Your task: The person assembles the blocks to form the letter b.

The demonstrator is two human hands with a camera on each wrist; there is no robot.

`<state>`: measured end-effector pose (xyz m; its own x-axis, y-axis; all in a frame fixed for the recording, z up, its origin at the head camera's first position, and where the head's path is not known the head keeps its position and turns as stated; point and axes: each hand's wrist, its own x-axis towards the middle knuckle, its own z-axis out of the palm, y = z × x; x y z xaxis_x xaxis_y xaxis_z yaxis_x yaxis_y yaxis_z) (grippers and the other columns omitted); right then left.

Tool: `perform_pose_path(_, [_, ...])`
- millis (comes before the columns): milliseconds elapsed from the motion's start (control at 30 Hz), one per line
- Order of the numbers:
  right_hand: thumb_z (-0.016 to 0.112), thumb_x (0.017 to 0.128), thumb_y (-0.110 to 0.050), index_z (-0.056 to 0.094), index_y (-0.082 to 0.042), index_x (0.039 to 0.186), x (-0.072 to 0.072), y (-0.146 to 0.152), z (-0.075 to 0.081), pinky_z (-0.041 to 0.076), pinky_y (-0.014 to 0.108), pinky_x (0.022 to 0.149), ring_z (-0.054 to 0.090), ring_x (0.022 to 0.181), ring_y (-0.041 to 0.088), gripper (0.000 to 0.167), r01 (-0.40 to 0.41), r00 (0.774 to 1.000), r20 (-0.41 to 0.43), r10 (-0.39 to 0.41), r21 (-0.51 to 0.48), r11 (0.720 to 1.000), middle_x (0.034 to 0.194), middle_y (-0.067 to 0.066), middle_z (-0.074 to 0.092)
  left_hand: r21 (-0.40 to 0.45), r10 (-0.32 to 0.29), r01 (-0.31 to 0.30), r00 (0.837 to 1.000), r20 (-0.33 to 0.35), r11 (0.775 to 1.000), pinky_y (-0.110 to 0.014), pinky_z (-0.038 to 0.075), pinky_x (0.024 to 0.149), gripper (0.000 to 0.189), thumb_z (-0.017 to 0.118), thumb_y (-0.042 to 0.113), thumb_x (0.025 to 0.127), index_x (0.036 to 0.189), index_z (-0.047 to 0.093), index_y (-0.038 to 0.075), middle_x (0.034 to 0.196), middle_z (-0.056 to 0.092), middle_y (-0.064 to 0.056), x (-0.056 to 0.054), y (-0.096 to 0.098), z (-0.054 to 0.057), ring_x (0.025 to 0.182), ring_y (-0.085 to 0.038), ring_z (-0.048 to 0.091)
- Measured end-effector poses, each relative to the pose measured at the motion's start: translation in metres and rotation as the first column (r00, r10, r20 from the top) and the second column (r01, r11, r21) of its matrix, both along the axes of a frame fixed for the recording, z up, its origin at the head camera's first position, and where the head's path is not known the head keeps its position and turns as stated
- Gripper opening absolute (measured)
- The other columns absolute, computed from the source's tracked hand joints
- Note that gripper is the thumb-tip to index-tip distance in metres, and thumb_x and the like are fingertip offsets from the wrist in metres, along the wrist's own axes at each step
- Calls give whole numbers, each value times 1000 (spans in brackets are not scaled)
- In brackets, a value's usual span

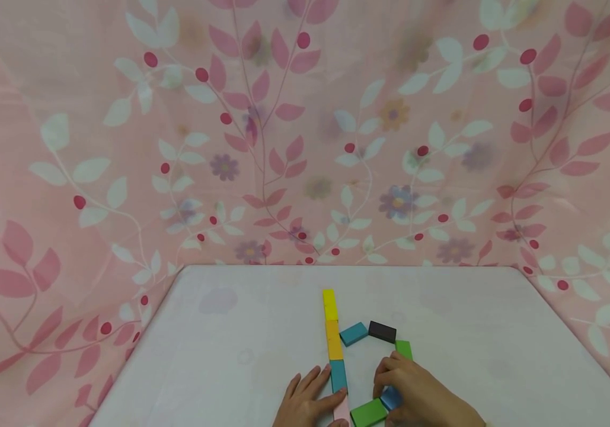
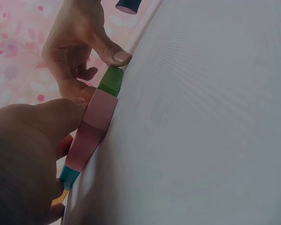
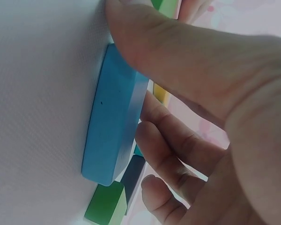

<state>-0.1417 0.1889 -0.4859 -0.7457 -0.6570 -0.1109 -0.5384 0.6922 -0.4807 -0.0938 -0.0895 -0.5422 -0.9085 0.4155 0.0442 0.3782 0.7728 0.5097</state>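
A straight row of blocks runs toward the person: a yellow block (image 1: 330, 305), an orange-yellow block (image 1: 334, 340), a teal block (image 1: 339, 376) and a pink block (image 1: 341, 410). My left hand (image 1: 307, 400) rests along this row, its fingers on the left side and its thumb on the pink block. A curve of blocks stands right of the row. My right hand (image 1: 417, 385) holds the blue block (image 3: 110, 117) there between thumb and fingers, the thumb tip reaching the end of the green block (image 1: 369, 412) beside it. The right hand partly covers the blue block.
Farther along the curve are another teal block (image 1: 354, 334), a black block (image 1: 382, 331) and a second green block (image 1: 403, 350). They stand on a white table (image 1: 203, 344) with rounded far corners. A pink floral cloth (image 1: 310, 130) hangs behind and at the sides.
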Motion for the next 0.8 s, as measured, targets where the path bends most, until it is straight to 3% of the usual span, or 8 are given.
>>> perform_pose_path(533, [97, 75, -35, 79, -37, 94, -1, 0, 1, 55, 25, 82, 48, 96, -2, 26, 6, 1000, 24, -6, -18, 1000, 99, -24, 64, -55, -6, 1, 996, -90, 998, -69, 45, 110, 52, 47, 74, 101, 139, 68, 46, 159, 57, 2, 2, 0, -1, 145, -30, 53])
perform_pose_path(800, [98, 75, -32, 81, -37, 93, 0, -1, 2, 54, 25, 81, 48, 95, -3, 25, 9, 999, 33, -9, -11, 1000, 97, -24, 64, -35, -5, 2, 996, -85, 999, -69, 44, 111, 52, 45, 74, 102, 139, 68, 47, 159, 57, 3, 3, 0, -2, 145, -30, 53])
